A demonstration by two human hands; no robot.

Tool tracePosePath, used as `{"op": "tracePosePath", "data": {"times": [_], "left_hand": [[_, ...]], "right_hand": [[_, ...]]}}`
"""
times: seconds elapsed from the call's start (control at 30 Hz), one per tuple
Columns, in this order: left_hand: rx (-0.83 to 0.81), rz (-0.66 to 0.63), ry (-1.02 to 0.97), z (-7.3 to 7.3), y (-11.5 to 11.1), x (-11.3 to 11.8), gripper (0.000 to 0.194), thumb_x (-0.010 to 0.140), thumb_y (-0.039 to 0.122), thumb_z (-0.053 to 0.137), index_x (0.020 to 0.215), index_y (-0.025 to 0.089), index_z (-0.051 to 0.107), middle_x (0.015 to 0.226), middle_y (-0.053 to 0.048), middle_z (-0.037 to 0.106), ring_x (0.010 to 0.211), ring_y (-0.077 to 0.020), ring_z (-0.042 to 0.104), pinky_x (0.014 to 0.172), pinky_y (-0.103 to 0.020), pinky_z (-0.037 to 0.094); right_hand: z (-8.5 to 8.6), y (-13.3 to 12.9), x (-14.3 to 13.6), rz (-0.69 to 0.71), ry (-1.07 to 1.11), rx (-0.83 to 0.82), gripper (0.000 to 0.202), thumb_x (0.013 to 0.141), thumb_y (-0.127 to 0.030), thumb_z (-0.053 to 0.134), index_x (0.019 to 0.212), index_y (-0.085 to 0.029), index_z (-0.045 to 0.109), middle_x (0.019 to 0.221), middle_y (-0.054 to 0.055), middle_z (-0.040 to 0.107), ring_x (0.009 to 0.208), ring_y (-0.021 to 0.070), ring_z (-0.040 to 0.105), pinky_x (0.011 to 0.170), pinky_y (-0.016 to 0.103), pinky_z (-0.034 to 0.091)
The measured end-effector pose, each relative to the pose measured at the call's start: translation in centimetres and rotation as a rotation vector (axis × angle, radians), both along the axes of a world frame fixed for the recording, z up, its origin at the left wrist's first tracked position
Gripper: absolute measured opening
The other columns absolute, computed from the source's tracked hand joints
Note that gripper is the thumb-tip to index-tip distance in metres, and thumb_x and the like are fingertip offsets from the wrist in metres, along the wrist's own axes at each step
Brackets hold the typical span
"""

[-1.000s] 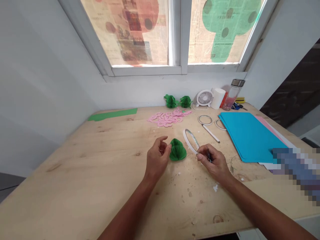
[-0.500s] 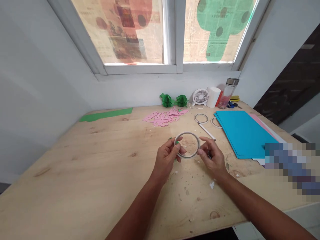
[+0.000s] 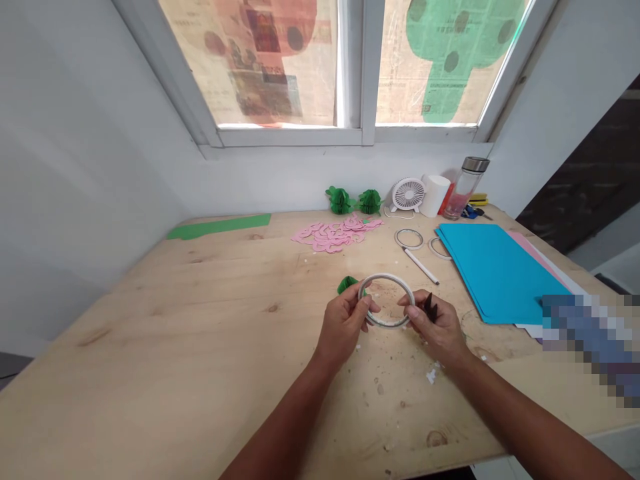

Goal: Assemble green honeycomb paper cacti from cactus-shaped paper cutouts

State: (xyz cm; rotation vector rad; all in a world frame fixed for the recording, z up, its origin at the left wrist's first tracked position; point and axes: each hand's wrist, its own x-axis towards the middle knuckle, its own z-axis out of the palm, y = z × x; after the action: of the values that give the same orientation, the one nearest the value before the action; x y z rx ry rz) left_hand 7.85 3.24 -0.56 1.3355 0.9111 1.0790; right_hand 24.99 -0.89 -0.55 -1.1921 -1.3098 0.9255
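Observation:
A thin roll of white double-sided tape is held up over the table, tilted so that I look through its ring. My left hand pinches its left side between thumb and fingers. On the opposite side, my right hand closes its thumb and fingers on the rim. Two dark pointed tips, like scissor blades, stick up from among the right fingers; the rest of that tool is hidden. Just behind the left fingers lies a green folded-paper piece, partly covered by the hand.
Pink paper cutouts lie ahead, with two green paper ornaments, a small fan and a glass bottle behind. Another tape roll, a white pen and blue sheets sit rightward. A green strip lies far left.
The tape roll has tipped flatter, and my right thumb now presses over its rim. The dark tips in my right hand and the green piece behind my left show more plainly. The view has shifted slightly.

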Motion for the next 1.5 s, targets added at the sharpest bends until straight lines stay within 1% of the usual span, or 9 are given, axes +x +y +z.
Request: {"op": "tracePosePath", "data": {"times": [0.17, 0.27, 0.43, 0.57, 0.7, 0.8, 0.97, 1.3, 1.5], "left_hand": [[0.443, 0.251, 0.24, 0.6, -0.6, -0.4, 0.04, 0.081, 0.025, 0.058, 0.121, 0.019, 0.057, 0.106, -0.008, 0.063, 0.094, -0.0196, 0.059, 0.079, -0.032, 0.05], [0.582, 0.235, 0.275, 1.4, -1.2, -0.7, 0.038, 0.083, 0.024, 0.056, 0.12, 0.02, 0.058, 0.112, -0.01, 0.061, 0.103, -0.0217, 0.057, 0.087, -0.035, 0.047], [0.317, 0.093, 0.128, 1.5, -1.4, -0.7, 0.029, 0.086, 0.033, 0.055, 0.109, 0.019, 0.066, 0.087, -0.006, 0.067, 0.075, -0.0164, 0.061, 0.07, -0.028, 0.048], [0.187, 0.039, 0.007, 1.1, -1.1, -0.5, 0.03, 0.083, 0.037, 0.058, 0.103, 0.017, 0.068, 0.072, -0.004, 0.064, 0.064, -0.0147, 0.057, 0.063, -0.027, 0.046], [0.17, 0.038, 0.025, 1.3, -1.2, -0.5, 0.026, 0.079, 0.035, 0.062, 0.095, 0.017, 0.07, 0.071, -0.003, 0.064, 0.065, -0.0154, 0.056, 0.065, -0.027, 0.045], [0.124, -0.025, 0.03, 1.7, -1.3, -0.4, 0.024, 0.078, 0.038, 0.063, 0.087, 0.016, 0.068, 0.064, -0.002, 0.061, 0.062, -0.0142, 0.053, 0.06, -0.025, 0.042], [-0.008, -0.137, 0.04, 1.9, -1.6, 0.0, 0.038, 0.08, 0.05, 0.057, 0.066, 0.015, 0.061, 0.042, 0.005, 0.042, 0.043, -0.0079, 0.035, 0.046, -0.022, 0.029], [-0.04, -0.119, 0.03, 1.2, -1.8, 0.3, 0.045, 0.077, 0.06, 0.056, 0.067, 0.016, 0.061, 0.044, 0.005, 0.039, 0.042, -0.0072, 0.032, 0.043, -0.021, 0.025], [-0.069, -0.171, -0.031, 0.9, -2.0, 0.6, 0.044, 0.081, 0.057, 0.052, 0.072, 0.015, 0.062, 0.042, 0.007, 0.034, 0.041, -0.0071, 0.031, 0.046, -0.022, 0.029]], "right_hand": [[0.4, -0.4, -0.1, 0.034, -0.049, 0.006, 0.028, 0.078, -0.045, 0.063, 0.082, -0.017, 0.067, 0.056, -0.002, 0.054, 0.05, 0.009, 0.046, 0.046, 0.02, 0.036], [0.4, -0.5, -0.2, 0.078, -0.096, 0.009, 0.029, 0.077, -0.046, 0.064, 0.079, -0.018, 0.069, 0.059, 0.0, 0.055, 0.051, 0.0098, 0.046, 0.047, 0.021, 0.037], [0.9, -0.3, 0.0, 0.054, -0.11, 0.002, 0.036, 0.077, -0.05, 0.062, 0.079, -0.016, 0.07, 0.058, 0.001, 0.055, 0.049, 0.0097, 0.043, 0.045, 0.022, 0.035], [1.2, 0.1, 0.6, -0.004, -0.115, -0.011, 0.034, 0.075, -0.049, 0.064, 0.079, -0.015, 0.069, 0.055, -0.001, 0.05, 0.048, 0.009, 0.04, 0.044, 0.022, 0.033], [0.8, 0.6, 1.2, -0.079, -0.138, -0.023, 0.029, 0.073, -0.045, 0.068, 0.08, -0.017, 0.07, 0.063, 0.001, 0.055, 0.057, 0.0121, 0.046, 0.048, 0.023, 0.036], [0.6, 0.7, 1.5, -0.05, -0.157, -0.025, 0.029, 0.074, -0.045, 0.068, 0.08, -0.017, 0.07, 0.069, 0.004, 0.059, 0.063, 0.0144, 0.05, 0.051, 0.024, 0.038], [0.6, 0.5, 1.4, 0.028, -0.159, -0.027, 0.034, 0.074, -0.049, 0.067, 0.079, -0.016, 0.071, 0.066, 0.003, 0.059, 0.06, 0.014, 0.05, 0.051, 0.024, 0.04], [0.6, 0.6, 1.5, 0.102, -0.057, -0.092, 0.038, 0.079, -0.05, 0.061, 0.083, -0.013, 0.07, 0.051, -0.004, 0.041, 0.045, 0.0066, 0.03, 0.041, 0.021, 0.024], [0.5, 0.7, 1.2, 0.028, -0.096, -0.058, 0.037, 0.081, -0.048, 0.058, 0.076, -0.013, 0.07, 0.054, -0.002, 0.045, 0.049, 0.0079, 0.036, 0.044, 0.022, 0.029]]}}
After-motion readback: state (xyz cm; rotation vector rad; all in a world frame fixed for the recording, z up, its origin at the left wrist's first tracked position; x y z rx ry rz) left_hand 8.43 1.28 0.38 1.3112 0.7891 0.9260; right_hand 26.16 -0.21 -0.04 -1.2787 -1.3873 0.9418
